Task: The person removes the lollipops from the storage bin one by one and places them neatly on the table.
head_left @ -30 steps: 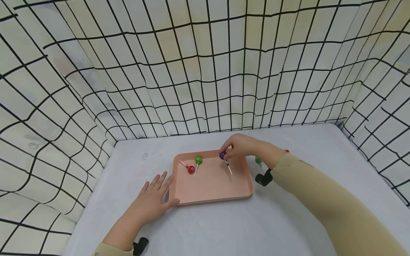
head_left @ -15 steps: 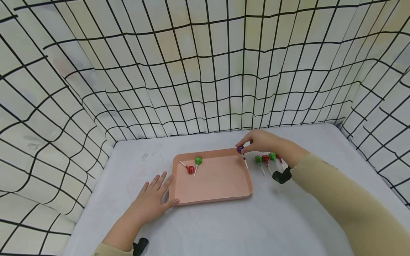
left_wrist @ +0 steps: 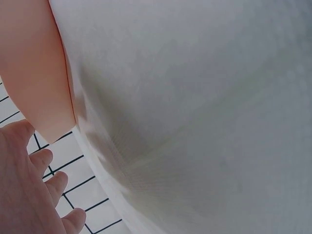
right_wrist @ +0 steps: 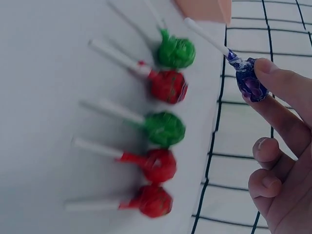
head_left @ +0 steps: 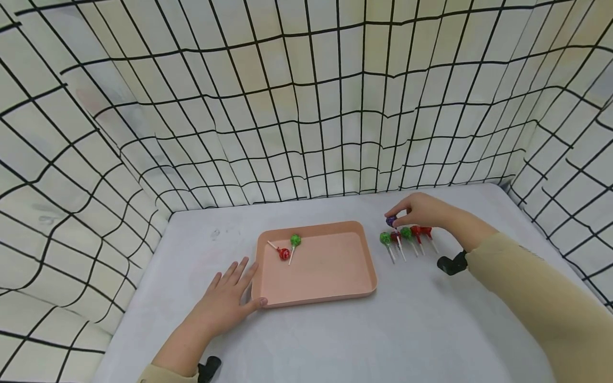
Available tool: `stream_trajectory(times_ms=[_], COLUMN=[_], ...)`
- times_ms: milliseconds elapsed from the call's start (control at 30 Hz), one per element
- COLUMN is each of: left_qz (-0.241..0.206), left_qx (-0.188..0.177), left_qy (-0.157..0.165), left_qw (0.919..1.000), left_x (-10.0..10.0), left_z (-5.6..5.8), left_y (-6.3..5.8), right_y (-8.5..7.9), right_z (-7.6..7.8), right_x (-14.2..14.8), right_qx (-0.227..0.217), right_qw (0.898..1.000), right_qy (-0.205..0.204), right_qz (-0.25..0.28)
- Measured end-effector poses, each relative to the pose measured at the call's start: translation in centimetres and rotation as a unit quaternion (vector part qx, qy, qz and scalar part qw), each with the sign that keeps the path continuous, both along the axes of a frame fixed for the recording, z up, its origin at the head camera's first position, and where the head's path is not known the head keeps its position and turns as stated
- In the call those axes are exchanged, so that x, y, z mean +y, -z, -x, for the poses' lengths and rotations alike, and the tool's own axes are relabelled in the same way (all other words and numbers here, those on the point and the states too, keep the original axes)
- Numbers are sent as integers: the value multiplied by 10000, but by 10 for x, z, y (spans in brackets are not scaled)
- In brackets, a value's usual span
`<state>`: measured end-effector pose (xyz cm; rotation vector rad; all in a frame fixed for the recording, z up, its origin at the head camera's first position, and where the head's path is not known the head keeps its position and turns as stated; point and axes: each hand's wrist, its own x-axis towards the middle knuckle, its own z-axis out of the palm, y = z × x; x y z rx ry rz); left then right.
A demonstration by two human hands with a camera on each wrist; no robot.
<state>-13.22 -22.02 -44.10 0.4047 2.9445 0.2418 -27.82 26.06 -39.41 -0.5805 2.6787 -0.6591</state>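
Observation:
Between thumb and forefinger my right hand [head_left: 421,209] pinches the wrapped head of a purple lollipop [right_wrist: 252,83], held just above a row on the table. That row has a green lollipop [right_wrist: 176,51], a red lollipop [right_wrist: 168,87], another green lollipop [right_wrist: 165,128] and two more red ones. At the left edge of the pink tray [head_left: 325,282] lies my left hand [head_left: 227,302], fingers spread and thumb touching its front left corner. Inside the tray are a red lollipop [head_left: 284,254] and a green lollipop [head_left: 295,241].
The white table [head_left: 335,340] carries everything. Panels of black-lined white grid [head_left: 335,106] rise behind it and on both sides. A black wrist camera mount [head_left: 452,263] sits under the right wrist, close to the row's right end.
My right hand has carried the purple lollipop from above the tray rightward, past its edge, to over the row of lollipops. The left hand and the tray have stayed put.

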Motion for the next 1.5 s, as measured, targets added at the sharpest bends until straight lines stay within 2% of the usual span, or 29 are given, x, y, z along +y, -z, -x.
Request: stream_trajectory(times_ms=[167, 500, 733, 1200, 1500], left_qz=[-7, -21, -67, 12, 18], left_qx=[10, 38, 34, 60, -15], left_qy=[16, 28, 42, -42, -65], left_qw=[10000, 10000, 10000, 10000, 10000], left_x=[-2, -3, -1, -1, 0], left_z=[1, 1, 0, 0, 0], left_y=[3, 6, 3, 4, 2], right_y=[2, 3, 8, 20, 33], right_z=[-2, -9, -8, -4, 2], right_x=[22, 61, 79, 95, 97], right_qx=[-72, -39, -160, -392, -297], right_qw=[9995, 9991, 9984, 9974, 9969], right_qy=[266, 355, 448, 446, 533], right_qz=[-178, -228, -317, -416, -500])
